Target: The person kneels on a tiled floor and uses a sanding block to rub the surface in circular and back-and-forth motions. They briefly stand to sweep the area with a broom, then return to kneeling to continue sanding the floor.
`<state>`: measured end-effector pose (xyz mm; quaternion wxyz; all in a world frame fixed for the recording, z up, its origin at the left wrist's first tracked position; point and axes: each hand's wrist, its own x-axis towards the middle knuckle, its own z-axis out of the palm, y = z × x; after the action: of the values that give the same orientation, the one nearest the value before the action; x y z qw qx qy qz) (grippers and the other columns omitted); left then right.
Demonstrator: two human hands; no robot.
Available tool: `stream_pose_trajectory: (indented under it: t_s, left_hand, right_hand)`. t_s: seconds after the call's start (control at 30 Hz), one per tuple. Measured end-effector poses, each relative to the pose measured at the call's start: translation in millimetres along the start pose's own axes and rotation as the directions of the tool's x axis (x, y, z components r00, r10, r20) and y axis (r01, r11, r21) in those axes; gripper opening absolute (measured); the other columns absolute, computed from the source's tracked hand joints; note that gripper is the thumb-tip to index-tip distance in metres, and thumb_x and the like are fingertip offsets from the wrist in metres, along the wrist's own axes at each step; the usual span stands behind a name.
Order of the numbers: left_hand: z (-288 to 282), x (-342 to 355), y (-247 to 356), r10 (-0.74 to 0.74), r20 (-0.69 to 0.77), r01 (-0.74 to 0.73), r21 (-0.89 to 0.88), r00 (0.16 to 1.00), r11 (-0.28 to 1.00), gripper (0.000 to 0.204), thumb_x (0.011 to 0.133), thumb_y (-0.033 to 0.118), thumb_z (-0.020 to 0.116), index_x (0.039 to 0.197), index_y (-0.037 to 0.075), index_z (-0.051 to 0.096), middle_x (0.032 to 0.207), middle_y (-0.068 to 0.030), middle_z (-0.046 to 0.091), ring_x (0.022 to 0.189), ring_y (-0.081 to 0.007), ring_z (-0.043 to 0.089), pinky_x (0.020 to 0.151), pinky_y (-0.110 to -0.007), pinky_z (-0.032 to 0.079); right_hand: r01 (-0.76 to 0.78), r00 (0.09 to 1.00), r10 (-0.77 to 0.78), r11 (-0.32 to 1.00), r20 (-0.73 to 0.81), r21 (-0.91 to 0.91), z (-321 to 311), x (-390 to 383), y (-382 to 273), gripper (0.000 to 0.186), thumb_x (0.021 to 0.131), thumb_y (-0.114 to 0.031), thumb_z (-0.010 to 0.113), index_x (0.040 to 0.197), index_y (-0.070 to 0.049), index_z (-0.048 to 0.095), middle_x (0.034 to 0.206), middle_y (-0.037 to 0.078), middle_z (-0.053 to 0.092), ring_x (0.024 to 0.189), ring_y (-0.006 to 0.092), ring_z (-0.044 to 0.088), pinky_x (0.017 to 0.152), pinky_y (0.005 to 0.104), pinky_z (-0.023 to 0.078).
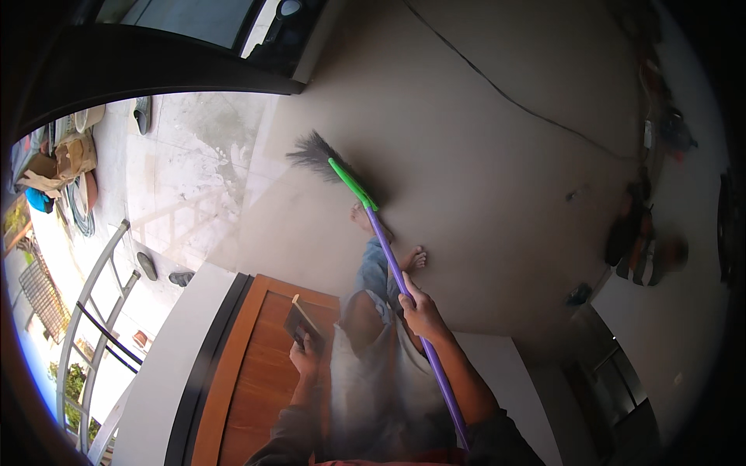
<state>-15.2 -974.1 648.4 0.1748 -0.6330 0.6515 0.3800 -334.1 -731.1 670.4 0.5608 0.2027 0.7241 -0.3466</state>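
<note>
Broom (385, 247) looked light, its stiff pole (440, 380) best held where the right hand (421, 309) gripped; the left hand (305, 355) held a flat thing (298, 319).

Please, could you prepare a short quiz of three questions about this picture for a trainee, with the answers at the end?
1. Which hand holds the long purple-handled broom with green head and dark bristles?

2. True or false: the grey metal ladder is to the left of the broom in the picture.

3. Choose one. The person's foot just to the right of the broom is:
a) bare
b) in a closed boot
c) in a white sock

Key:
1. The person's right hand.
2. True.
3. a
</note>
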Motion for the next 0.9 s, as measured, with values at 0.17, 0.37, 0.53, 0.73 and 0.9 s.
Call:
stream_pose_trajectory:
  t_s: [0.17, 0.37, 0.53, 0.73, 0.9]
  left_hand:
    - [-36, -14, -32, 0.094, -0.111, -0.088, 0.063, 0.989, 0.994, 0.031, 0.108, 0.022, 0.066, 0.105, -0.007, 0.077, 0.086, -0.0166, 0.077, 0.078, -0.0264, 0.073, 0.077, -0.042, 0.056]
    - [-21, -25, -103, 0.111, -0.062, -0.101, 0.153, 0.992, 0.983, 0.039, 0.105, 0.032, 0.069, 0.107, -0.006, 0.077, 0.09, -0.0212, 0.079, 0.085, -0.0363, 0.077, 0.08, -0.045, 0.056]
    - [-6, -55, -108, 0.133, 0.04, -0.138, 0.409, 0.99, 0.902, 0.043, 0.106, 0.04, 0.066, 0.105, -0.001, 0.078, 0.09, -0.0265, 0.077, 0.088, -0.0413, 0.078, 0.079, -0.051, 0.057]
    - [-50, -78, -113, 0.061, 0.102, -0.113, 0.651, 0.993, 0.75, 0.056, 0.107, 0.049, 0.059, 0.107, -0.003, 0.077, 0.1, -0.0272, 0.079, 0.093, -0.0435, 0.077, 0.083, -0.053, 0.057]
    - [-75, -62, -96, 0.194, 0.222, -0.292, 0.631, 0.956, 0.719, 0.054, 0.107, 0.049, 0.059, 0.11, -0.003, 0.077, 0.101, -0.0265, 0.079, 0.093, -0.0427, 0.078, 0.083, -0.053, 0.057]
  right_hand:
    - [0.014, 0.914, -0.106, 0.973, -0.391, -0.231, -84, -29, 78, 0.063, 0.113, -0.023, 0.052, 0.171, -0.008, 0.034, 0.155, 0.032, 0.057, 0.136, 0.0459, 0.064, 0.115, 0.0489, 0.051]
    - [-0.143, 0.853, 0.392, 0.81, -0.343, 0.569, -143, 65, 161, 0.063, 0.115, -0.016, 0.047, 0.175, -0.013, 0.028, 0.065, -0.002, 0.04, 0.044, 0.0104, 0.043, 0.041, 0.0315, 0.042]
    - [0.197, 0.969, -0.201, 0.98, -0.141, -0.043, 16, -7, 187, 0.064, 0.111, -0.02, 0.057, 0.171, -0.011, 0.037, 0.105, 0.02, 0.073, 0.083, 0.0338, 0.074, 0.074, 0.0426, 0.06]
    - [0.075, 0.825, -0.152, 0.984, -0.545, -0.161, -96, -12, 186, 0.063, 0.111, -0.016, 0.052, 0.171, -0.009, 0.033, 0.135, 0.034, 0.069, 0.121, 0.0475, 0.071, 0.102, 0.0506, 0.06]
    - [-0.252, 0.78, 0.26, 0.963, -0.569, 0.096, -183, 59, 254, 0.065, 0.11, -0.016, 0.05, 0.172, -0.009, 0.031, 0.106, 0.025, 0.076, 0.072, 0.0287, 0.076, 0.063, 0.0419, 0.064]
